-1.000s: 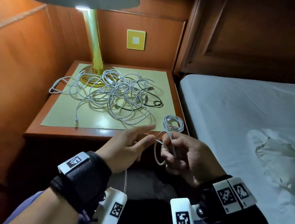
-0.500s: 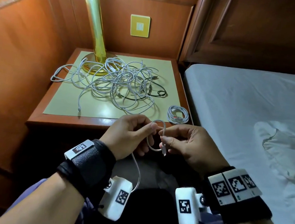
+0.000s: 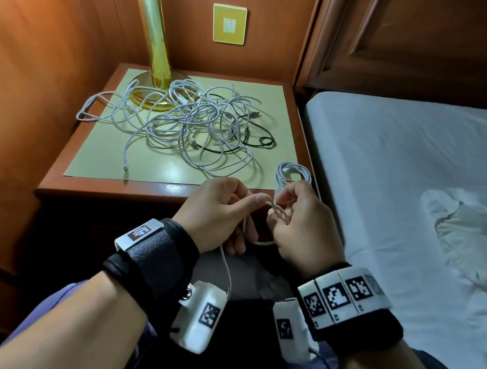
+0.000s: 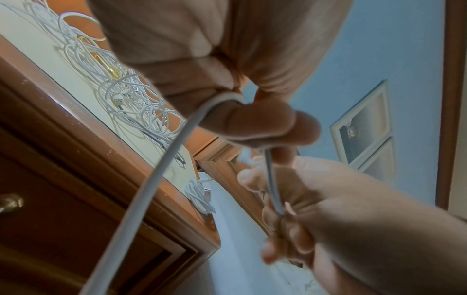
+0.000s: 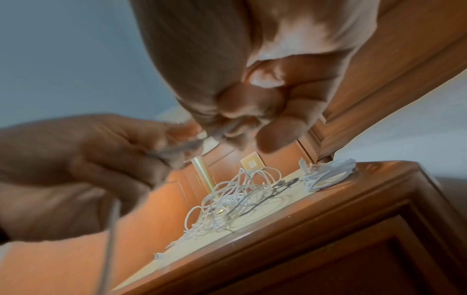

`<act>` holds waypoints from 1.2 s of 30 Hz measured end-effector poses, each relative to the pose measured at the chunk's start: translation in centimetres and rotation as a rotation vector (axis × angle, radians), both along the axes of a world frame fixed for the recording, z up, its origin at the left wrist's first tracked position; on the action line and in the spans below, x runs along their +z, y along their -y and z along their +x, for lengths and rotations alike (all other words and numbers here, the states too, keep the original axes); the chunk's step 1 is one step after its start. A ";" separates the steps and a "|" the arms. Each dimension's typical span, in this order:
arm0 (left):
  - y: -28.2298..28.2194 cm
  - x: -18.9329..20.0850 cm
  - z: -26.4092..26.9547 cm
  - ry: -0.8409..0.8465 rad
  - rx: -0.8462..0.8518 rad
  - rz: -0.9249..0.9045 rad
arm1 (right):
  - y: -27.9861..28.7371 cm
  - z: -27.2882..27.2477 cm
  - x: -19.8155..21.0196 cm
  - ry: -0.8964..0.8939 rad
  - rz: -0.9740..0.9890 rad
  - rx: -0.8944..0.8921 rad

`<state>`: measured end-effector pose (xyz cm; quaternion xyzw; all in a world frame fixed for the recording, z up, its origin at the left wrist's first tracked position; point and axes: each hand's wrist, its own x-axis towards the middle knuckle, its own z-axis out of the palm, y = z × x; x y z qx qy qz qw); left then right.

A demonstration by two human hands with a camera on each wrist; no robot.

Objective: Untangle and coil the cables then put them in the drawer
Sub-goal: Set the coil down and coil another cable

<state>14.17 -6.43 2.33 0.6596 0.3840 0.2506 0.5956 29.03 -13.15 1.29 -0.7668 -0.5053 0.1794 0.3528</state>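
Left hand: the left hand (image 3: 217, 208) pinched a white cable (image 3: 276, 212) between thumb and forefinger, in front of the nightstand surface (image 3: 99, 157).
Right hand: the right hand (image 3: 302, 224) had its fingers (image 4: 283, 225) curled round small loops of the same cable.
Cable tail: it hung down from the left hand towards the lap.
Tangled cables: a white and black tangled heap (image 3: 188, 120) lay on the surface by the lamp base (image 3: 152, 90).
Coiled cable: a finished coil (image 3: 292, 172) sat at the surface's right front corner, beside the bed (image 3: 409, 176).

You see no words or numbers to read, only black-and-white square code marks on your wrist bands (image 3: 342, 295).
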 end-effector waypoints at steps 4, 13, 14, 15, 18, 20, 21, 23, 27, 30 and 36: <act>0.0 0.1 0.1 0.016 0.012 -0.002 | -0.4 0.8 -0.5 0.016 -0.033 0.002; -1.2 -0.7 -0.9 0.107 0.157 0.083 | -0.1 1.2 1.0 -0.579 -0.057 0.160; -1.2 -0.7 -0.9 0.120 0.165 0.095 | -0.2 1.0 1.2 -0.651 -0.049 0.183; -1.2 -0.7 -0.9 0.136 0.177 0.116 | -0.2 0.8 1.5 -0.708 -0.037 0.210; -1.6 -0.5 -1.1 0.188 0.224 0.173 | -0.2 0.6 1.8 -0.865 -0.005 0.290; -2.0 -0.4 -1.4 0.243 0.248 0.152 | 0.0 0.7 2.0 -0.976 -0.008 0.303; -2.1 -0.3 -1.5 0.270 0.249 0.133 | 0.0 0.8 2.0 -1.010 -0.005 0.302; -2.1 -0.2 -1.7 0.304 0.238 0.119 | 0.0 0.8 1.9 -1.020 0.001 0.279; -2.2 -0.2 -1.9 0.319 0.243 0.133 | -0.2 0.7 1.6 -0.878 0.019 0.210; -2.3 -0.1 -2.1 0.281 0.232 0.196 | -0.1 0.4 1.6 -0.745 0.023 0.240; -2.2 -0.3 -1.8 0.192 0.181 0.310 | 0.2 -0.1 1.7 -0.597 0.046 0.325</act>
